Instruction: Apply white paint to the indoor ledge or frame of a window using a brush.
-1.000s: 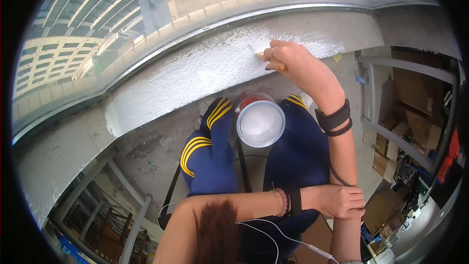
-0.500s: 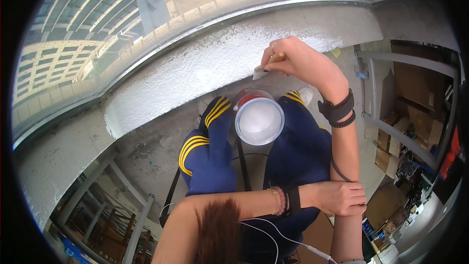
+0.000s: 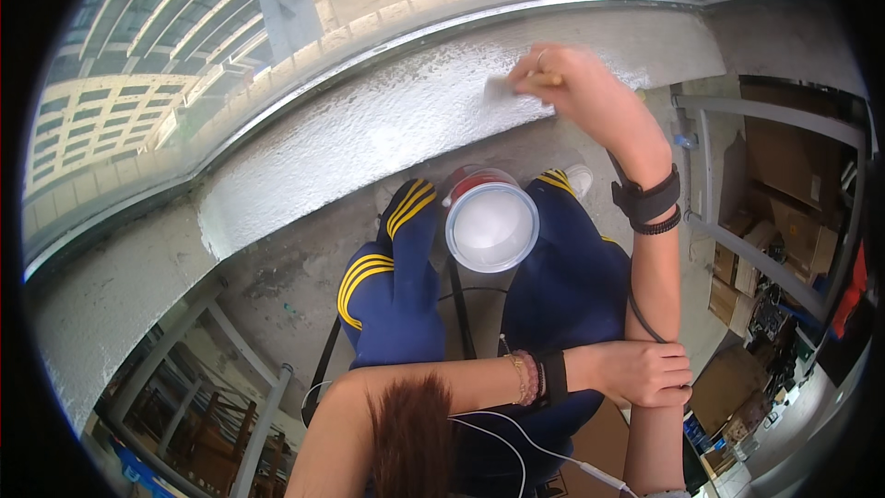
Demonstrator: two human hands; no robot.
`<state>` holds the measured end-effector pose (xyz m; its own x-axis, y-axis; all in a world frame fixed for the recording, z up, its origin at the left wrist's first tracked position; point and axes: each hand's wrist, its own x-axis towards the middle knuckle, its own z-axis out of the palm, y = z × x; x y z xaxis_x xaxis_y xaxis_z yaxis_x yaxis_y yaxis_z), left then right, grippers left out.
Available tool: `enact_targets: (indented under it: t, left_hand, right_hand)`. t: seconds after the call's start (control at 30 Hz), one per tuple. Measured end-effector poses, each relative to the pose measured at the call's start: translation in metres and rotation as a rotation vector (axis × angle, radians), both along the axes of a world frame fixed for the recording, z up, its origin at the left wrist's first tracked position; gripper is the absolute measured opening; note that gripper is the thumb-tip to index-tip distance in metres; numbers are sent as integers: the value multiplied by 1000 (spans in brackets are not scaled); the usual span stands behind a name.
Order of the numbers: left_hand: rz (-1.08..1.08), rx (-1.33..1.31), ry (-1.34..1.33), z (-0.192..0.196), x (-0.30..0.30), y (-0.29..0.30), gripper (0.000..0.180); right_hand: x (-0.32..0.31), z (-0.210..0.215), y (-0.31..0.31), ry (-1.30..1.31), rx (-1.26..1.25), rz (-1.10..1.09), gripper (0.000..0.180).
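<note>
A paintbrush (image 3: 500, 89) with a light wooden handle is pinched in my right hand (image 3: 583, 83). Its pale bristles, blurred by motion, are over the front part of a ledge (image 3: 369, 134) whose surface is coated in white. My left hand (image 3: 641, 374) is wrapped around my right forearm below the elbow side of a black wrist strap (image 3: 643, 205). Between my knees stands a round bucket (image 3: 449, 229) with a pale rim and some red on its outside. White paint (image 3: 487, 223) shows inside it.
A window (image 3: 369, 28) runs behind the ledge. Grey metal frames (image 3: 763, 120) stand at the right, with cardboard boxes (image 3: 788, 152) behind. Another metal frame (image 3: 244, 350) is at lower left. A white cable (image 3: 516, 438) hangs across my lap.
My right hand and the paintbrush have moved up and slightly right, from the ledge's lower edge farther onto its face. My left hand keeps its hold on my forearm.
</note>
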<state>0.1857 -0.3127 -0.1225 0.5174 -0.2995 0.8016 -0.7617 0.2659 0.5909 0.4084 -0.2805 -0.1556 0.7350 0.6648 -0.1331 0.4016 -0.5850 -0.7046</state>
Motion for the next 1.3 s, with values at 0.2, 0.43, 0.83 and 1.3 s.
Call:
enact_targets:
  t: [0.2, 0.43, 0.83, 1.3]
  left_hand:
    - [18, -14, 5, -1, -1, -3, 16]
    - [19, -10, -4, -2, -3, -5, 17]
    - [150, -39, 96, 0, -4, -4, 17]
    - [-96, -11, 8, 0, -6, -1, 20]
  right_hand:
    - [16, -11, -14, -459, -46, -160, 12]
    - [3, -15, -9, -542, -169, -236, 8]
    - [-66, -41, 88, -383, -181, 46, 14]
    - [8, -44, -30, 33, 273, -599, 21]
